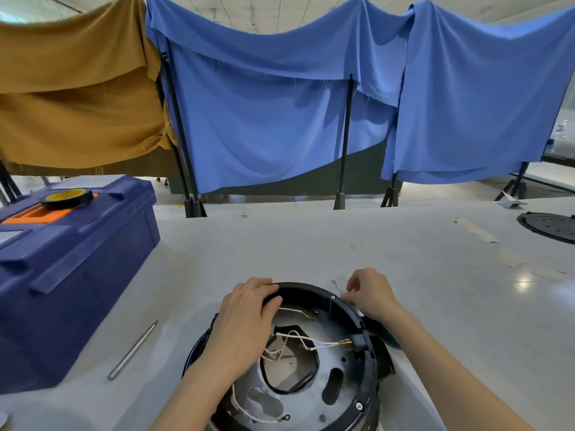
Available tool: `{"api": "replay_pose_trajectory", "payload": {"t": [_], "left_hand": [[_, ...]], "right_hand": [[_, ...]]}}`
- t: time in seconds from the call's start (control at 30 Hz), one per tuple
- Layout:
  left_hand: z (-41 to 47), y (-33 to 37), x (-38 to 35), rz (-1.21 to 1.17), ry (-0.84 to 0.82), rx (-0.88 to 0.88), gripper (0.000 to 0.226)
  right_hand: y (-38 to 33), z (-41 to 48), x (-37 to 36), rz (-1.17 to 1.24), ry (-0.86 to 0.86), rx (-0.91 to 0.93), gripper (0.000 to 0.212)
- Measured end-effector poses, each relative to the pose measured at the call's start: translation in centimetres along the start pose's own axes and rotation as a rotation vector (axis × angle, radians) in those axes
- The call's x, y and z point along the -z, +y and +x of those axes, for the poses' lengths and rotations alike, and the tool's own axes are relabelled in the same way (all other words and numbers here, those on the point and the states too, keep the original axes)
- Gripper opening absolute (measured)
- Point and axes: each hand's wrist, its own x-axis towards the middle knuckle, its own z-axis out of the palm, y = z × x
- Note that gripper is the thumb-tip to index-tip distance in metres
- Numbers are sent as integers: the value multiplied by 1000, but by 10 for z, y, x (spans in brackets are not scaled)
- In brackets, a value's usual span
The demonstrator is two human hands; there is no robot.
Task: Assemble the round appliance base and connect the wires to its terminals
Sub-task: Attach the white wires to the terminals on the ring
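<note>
At the table (342,244), a worker's left hand (249,309) curls over the far rim of the base (367,368), steadying it. The right hand (370,293) pinches a white wire (337,286) just outside that rim. The base is best held firm and the lug fed squarely to its terminal, without kinks. Which terminal is unclear, and the base's near edge is cut off.

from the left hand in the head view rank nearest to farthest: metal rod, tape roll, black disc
1. metal rod, just left of the left hand.
2. tape roll, on the toolbox, back left.
3. black disc, far right.
</note>
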Motion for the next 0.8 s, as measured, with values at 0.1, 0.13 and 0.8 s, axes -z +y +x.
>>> {"api": "replay_pose_trajectory", "payload": {"t": [0.1,0.13,0.8], "left_hand": [[0,-2,-1,7,2,-4,35],[0,-2,-1,6,5,-5,35],[-33,47,12,-16,355,-436,8]], "right_hand": [[-1,8,-12,-241,-30,34,17],[0,9,-15,-314,-46,41,19],[-50,-90,69,846,-705,274,10]]}}
